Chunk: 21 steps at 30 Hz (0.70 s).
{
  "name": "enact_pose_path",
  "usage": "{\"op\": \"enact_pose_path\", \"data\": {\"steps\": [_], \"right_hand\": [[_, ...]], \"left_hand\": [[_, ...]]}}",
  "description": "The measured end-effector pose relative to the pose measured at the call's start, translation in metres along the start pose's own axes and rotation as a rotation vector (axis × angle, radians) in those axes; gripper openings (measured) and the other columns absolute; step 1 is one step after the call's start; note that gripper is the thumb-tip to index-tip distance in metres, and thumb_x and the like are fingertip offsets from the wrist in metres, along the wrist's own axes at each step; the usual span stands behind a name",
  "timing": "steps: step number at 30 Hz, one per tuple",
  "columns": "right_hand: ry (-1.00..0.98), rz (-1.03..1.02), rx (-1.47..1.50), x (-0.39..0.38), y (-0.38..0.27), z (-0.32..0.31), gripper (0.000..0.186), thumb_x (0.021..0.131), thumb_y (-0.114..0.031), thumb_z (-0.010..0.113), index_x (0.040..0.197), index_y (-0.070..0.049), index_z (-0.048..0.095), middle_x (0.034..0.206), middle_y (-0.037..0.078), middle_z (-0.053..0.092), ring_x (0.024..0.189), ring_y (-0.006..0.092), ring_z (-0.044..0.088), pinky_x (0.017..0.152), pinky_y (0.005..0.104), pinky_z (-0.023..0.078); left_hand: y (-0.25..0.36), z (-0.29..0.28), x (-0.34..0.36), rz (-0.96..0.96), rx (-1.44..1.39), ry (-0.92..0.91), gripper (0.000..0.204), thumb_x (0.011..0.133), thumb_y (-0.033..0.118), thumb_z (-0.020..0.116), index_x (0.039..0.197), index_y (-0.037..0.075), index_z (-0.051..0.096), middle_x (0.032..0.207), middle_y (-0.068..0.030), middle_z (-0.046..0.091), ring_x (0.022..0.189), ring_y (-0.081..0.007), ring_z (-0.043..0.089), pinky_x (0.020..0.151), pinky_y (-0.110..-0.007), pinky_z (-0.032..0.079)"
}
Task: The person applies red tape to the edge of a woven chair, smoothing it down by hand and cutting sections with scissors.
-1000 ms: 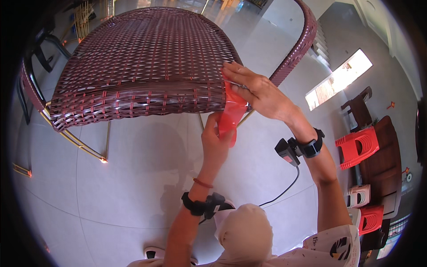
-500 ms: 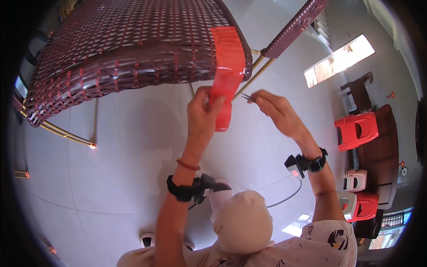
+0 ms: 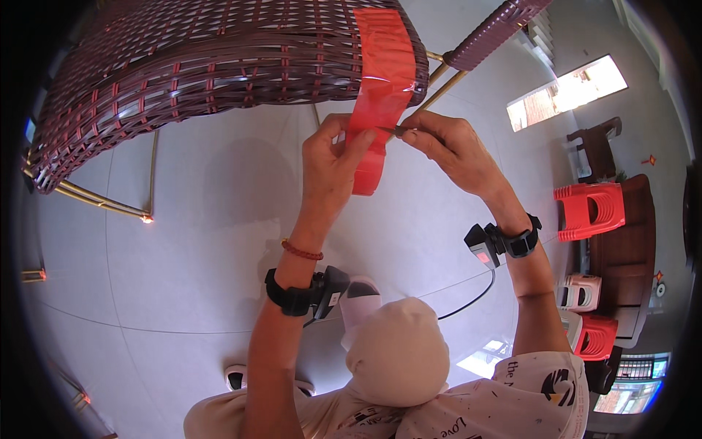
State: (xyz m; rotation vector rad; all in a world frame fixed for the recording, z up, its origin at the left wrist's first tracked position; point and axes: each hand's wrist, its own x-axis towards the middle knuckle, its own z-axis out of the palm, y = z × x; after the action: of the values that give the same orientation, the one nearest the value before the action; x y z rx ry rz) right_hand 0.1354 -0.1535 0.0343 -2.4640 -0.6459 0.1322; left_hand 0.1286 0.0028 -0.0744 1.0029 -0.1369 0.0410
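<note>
Head view: left hand (image 3: 329, 157) closed on red tape (image 3: 386, 66); right hand (image 3: 452, 146) tightly pinching a thin dark tool (image 3: 396, 132).

Woven seat (image 3: 219, 77) is blocking passage beyond the left hand (image 3: 327, 162); red tape (image 3: 386, 80) is filling the gap toward the right hand (image 3: 459, 152); gold tube (image 3: 445, 89) is running just beyond. Room is lying between the forearms (image 3: 276, 351).
</note>
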Motion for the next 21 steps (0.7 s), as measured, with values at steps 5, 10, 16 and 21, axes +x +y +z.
{"op": "enact_pose_path", "data": {"steps": [5, 10, 16, 21], "right_hand": [[0.012, 0.012, 0.002, -0.001, 0.009, 0.005, 0.025, 0.090, -0.022, 0.054, 0.091, 0.002, 0.061, 0.064, 0.014, 0.055, 0.053, 0.0223, 0.049, 0.054, 0.0333, 0.040], [0.009, -0.018, -0.003, 0.002, 0.009, 0.007, 0.025, 0.090, -0.022, 0.055, 0.090, 0.002, 0.061, 0.064, 0.014, 0.056, 0.054, 0.0222, 0.050, 0.054, 0.0337, 0.041], [-0.012, -0.009, -0.016, 0.002, 0.012, 0.010, 0.025, 0.089, -0.023, 0.055, 0.089, 0.001, 0.062, 0.064, 0.014, 0.057, 0.054, 0.0229, 0.051, 0.055, 0.0336, 0.041], [-0.024, -0.040, -0.034, 0.007, 0.014, 0.014, 0.025, 0.089, -0.023, 0.056, 0.087, 0.001, 0.062, 0.064, 0.013, 0.057, 0.054, 0.0224, 0.051, 0.054, 0.0331, 0.041]], "left_hand": [[-0.003, 0.003, -0.002, 0.030, -0.059, 0.001, 0.019, 0.085, 0.006, 0.061, 0.100, -0.004, 0.054, 0.089, -0.0069, 0.061, 0.080, -0.0112, 0.060, 0.066, -0.023, 0.050], [-0.001, 0.003, -0.004, 0.073, -0.058, -0.016, 0.027, 0.085, 0.002, 0.061, 0.109, -0.002, 0.048, 0.099, -0.0095, 0.061, 0.084, -0.0137, 0.062, 0.073, -0.024, 0.052], [0.003, 0.002, -0.002, 0.167, -0.010, 0.035, 0.028, 0.082, 0.002, 0.063, 0.106, -0.005, 0.049, 0.096, -0.0099, 0.060, 0.087, -0.0162, 0.061, 0.072, -0.026, 0.053], [0.004, -0.002, -0.005, 0.043, -0.012, 0.021, 0.027, 0.081, 0.005, 0.065, 0.103, -0.006, 0.051, 0.092, -0.0111, 0.061, 0.080, -0.0155, 0.063, 0.068, -0.026, 0.054]]}}
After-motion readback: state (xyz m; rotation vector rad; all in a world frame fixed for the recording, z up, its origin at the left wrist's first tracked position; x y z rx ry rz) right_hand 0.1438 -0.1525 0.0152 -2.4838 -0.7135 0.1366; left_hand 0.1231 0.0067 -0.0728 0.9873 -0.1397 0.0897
